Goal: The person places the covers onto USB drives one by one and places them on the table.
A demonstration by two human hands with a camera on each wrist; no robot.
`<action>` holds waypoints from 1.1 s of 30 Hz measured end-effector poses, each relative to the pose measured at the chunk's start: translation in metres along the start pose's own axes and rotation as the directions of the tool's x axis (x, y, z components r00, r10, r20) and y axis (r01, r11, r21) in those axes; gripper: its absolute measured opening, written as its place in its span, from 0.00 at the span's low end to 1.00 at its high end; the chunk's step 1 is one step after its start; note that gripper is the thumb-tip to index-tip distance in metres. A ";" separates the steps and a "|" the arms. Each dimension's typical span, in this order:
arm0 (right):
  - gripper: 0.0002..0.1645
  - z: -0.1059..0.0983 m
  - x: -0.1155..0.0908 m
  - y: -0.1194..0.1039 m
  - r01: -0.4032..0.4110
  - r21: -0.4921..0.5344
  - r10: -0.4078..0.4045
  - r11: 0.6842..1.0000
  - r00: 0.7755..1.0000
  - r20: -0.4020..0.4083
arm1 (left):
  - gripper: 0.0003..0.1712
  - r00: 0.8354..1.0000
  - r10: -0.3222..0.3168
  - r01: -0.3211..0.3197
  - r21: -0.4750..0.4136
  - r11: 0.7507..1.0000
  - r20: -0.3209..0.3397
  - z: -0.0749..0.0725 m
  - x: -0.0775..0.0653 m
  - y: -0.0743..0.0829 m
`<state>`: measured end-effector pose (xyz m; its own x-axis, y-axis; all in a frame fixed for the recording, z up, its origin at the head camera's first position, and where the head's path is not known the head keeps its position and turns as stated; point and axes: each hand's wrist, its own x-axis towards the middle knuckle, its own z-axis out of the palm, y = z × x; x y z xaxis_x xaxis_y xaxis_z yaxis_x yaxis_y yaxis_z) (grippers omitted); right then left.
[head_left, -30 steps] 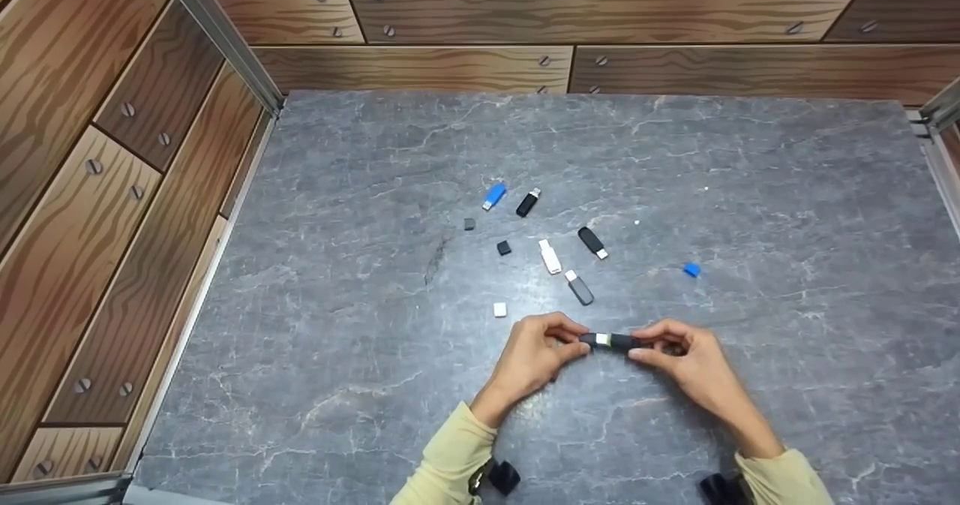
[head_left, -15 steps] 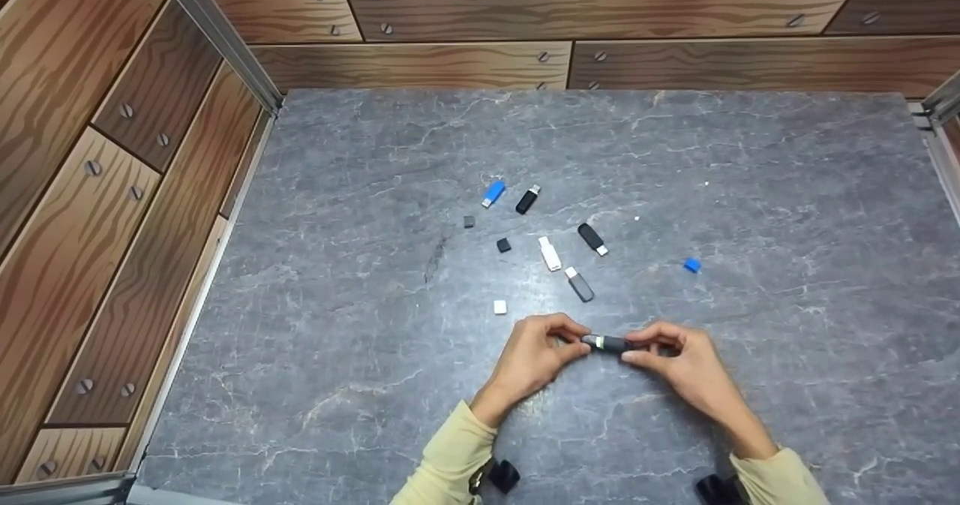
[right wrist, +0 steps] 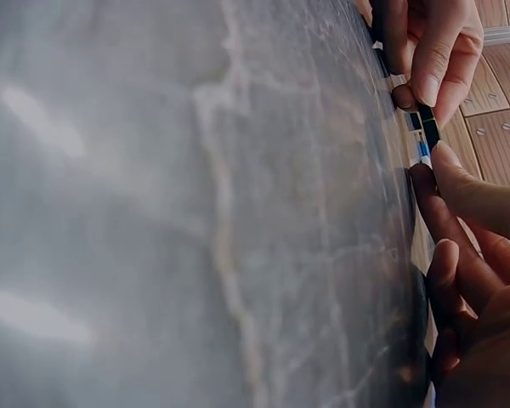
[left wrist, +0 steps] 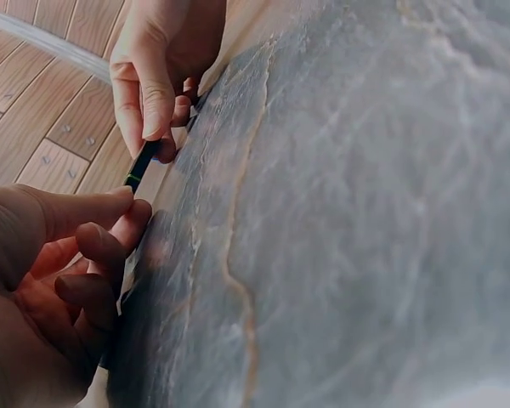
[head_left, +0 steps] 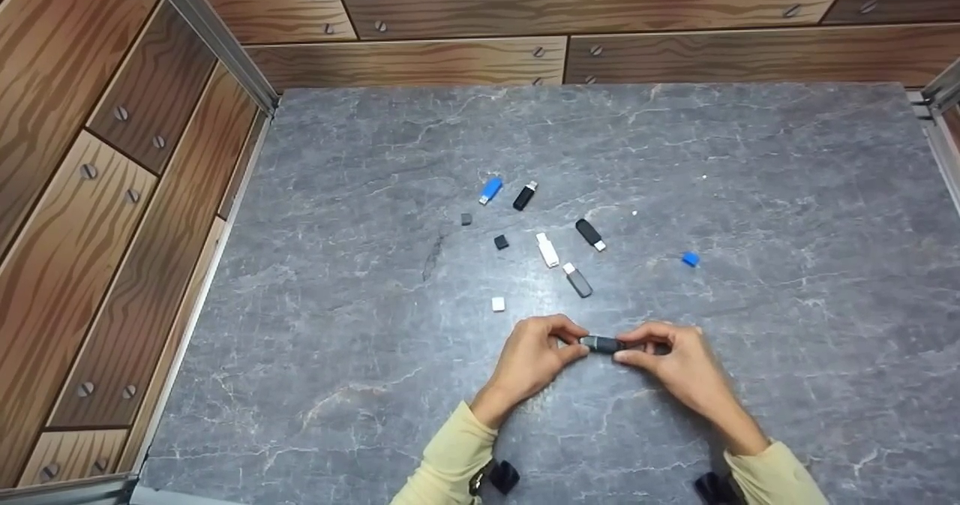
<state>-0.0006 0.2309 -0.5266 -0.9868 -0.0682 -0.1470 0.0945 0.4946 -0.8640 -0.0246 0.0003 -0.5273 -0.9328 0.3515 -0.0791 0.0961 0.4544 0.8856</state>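
Near the front of the table in the head view, my left hand (head_left: 531, 366) pinches the dark cap of a USB stick between thumb and fingers. From the other side my right hand (head_left: 686, 366) pinches the body of that black USB stick (head_left: 604, 344). Cap and body meet in one line, with a thin pale green band between them; no metal plug shows. In the left wrist view the stick (left wrist: 141, 163) spans the fingertips of both hands. The right wrist view also shows the stick (right wrist: 428, 127) with its green line. Fingertips hide both ends.
Beyond the hands lie uncapped USB sticks: blue (head_left: 490, 190), black (head_left: 525, 196), another black (head_left: 590, 234), white (head_left: 547, 250) and grey (head_left: 577, 280). Loose caps are dark grey (head_left: 466, 219), black (head_left: 501, 242), white (head_left: 498, 305) and blue (head_left: 691, 259). Wood-patterned walls (head_left: 450, 2) border the grey table (head_left: 337, 212).
My right hand has moved left, bringing the stick's body against the cap. The bright metal plug that showed between them is now covered. My left hand has stayed nearly still.
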 end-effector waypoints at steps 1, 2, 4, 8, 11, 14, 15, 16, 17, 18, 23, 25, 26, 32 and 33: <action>0.14 0.000 0.000 0.000 0.007 -0.007 -0.007 1.000 1.000 0.001 | 0.09 1.000 0.002 -0.002 0.006 1.000 0.000 0.000 0.000 0.000; 0.14 0.000 0.001 0.000 0.013 -0.015 -0.013 1.000 1.000 0.004 | 0.09 1.000 0.004 -0.004 0.017 1.000 0.000 -0.001 -0.001 0.000; 0.13 0.001 0.000 -0.001 0.025 -0.030 -0.024 0.999 1.000 0.010 | 0.09 1.000 0.010 -0.010 0.041 0.999 0.004 -0.001 -0.002 0.000; 0.13 0.002 -0.002 -0.001 0.067 -0.064 -0.067 0.996 0.998 -0.009 | 0.09 0.999 0.046 -0.047 0.107 0.993 0.012 -0.001 -0.006 0.000; 0.13 0.004 -0.003 -0.001 0.122 -0.094 -0.127 0.988 0.991 -0.047 | 0.10 0.997 0.073 -0.075 0.165 0.983 0.014 -0.002 -0.009 0.001; 0.15 0.006 -0.004 -0.001 0.166 -0.139 -0.178 0.976 0.981 -0.074 | 0.10 0.996 0.088 -0.088 0.237 0.967 0.010 -0.002 -0.012 0.002; 0.15 0.007 -0.004 -0.001 0.175 -0.154 -0.188 0.972 0.979 -0.078 | 0.10 0.995 0.095 -0.093 0.271 0.958 0.005 -0.002 -0.012 0.002; 0.15 0.008 -0.004 -0.001 0.181 -0.169 -0.197 0.969 0.977 -0.079 | 0.10 0.995 0.103 -0.098 0.308 0.946 0.000 -0.002 -0.013 0.003; 0.15 0.009 -0.004 -0.001 0.183 -0.185 -0.201 0.965 0.976 -0.081 | 0.10 0.994 0.112 -0.104 0.348 0.932 -0.004 -0.001 -0.014 0.003; 0.15 0.009 -0.004 -0.002 0.182 -0.201 -0.202 0.962 0.976 -0.082 | 0.09 0.993 0.121 -0.108 0.385 0.916 -0.010 -0.001 -0.015 0.004; 0.15 0.012 -0.004 -0.004 0.171 -0.249 -0.197 0.953 0.977 -0.084 | 0.09 0.989 0.149 -0.115 0.520 0.846 -0.022 0.002 -0.017 0.006; 0.16 0.012 -0.004 -0.004 0.166 -0.255 -0.193 0.953 0.978 -0.083 | 0.09 0.989 0.148 -0.113 0.541 0.834 -0.022 0.004 -0.017 0.006; 0.16 0.013 -0.004 -0.005 0.164 -0.257 -0.190 0.953 0.978 -0.083 | 0.09 0.989 0.148 -0.112 0.550 0.828 -0.023 0.004 -0.018 0.006; 0.15 0.013 -0.002 -0.008 0.146 -0.277 -0.173 0.950 0.982 -0.076 | 0.09 0.986 0.163 -0.111 0.581 0.806 -0.038 0.005 -0.018 0.006; 0.15 0.013 -0.002 -0.008 0.141 -0.280 -0.167 0.950 0.983 -0.074 | 0.10 0.985 0.169 -0.114 0.585 0.803 -0.040 0.005 -0.018 0.006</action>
<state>0.0023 0.2157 -0.5255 -0.9956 -0.0861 0.0356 -0.0860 0.7025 -0.7065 -0.0052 0.0009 -0.5225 -0.9163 0.3903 0.0900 0.3868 0.8037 0.4521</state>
